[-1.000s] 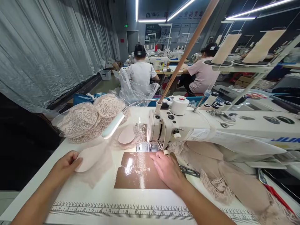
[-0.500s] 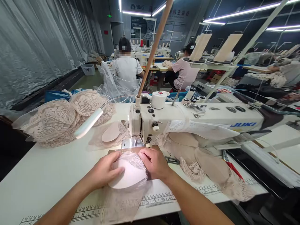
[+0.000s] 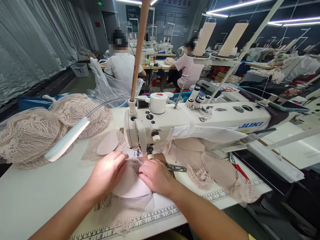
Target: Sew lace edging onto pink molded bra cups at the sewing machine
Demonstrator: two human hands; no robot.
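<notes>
My left hand [image 3: 106, 171], fingers together, and right hand [image 3: 158, 176], fingers curled, touch the pale cup [image 3: 131, 186] near the sewing machine [image 3: 180, 116]; whether either pinches, I cannot tell.

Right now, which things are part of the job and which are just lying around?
Part of the job:
- pale cup piece, under the left hand and right hand
- sewing machine

Seemingly just lying around:
- red-handled tool
- grey bin
</notes>
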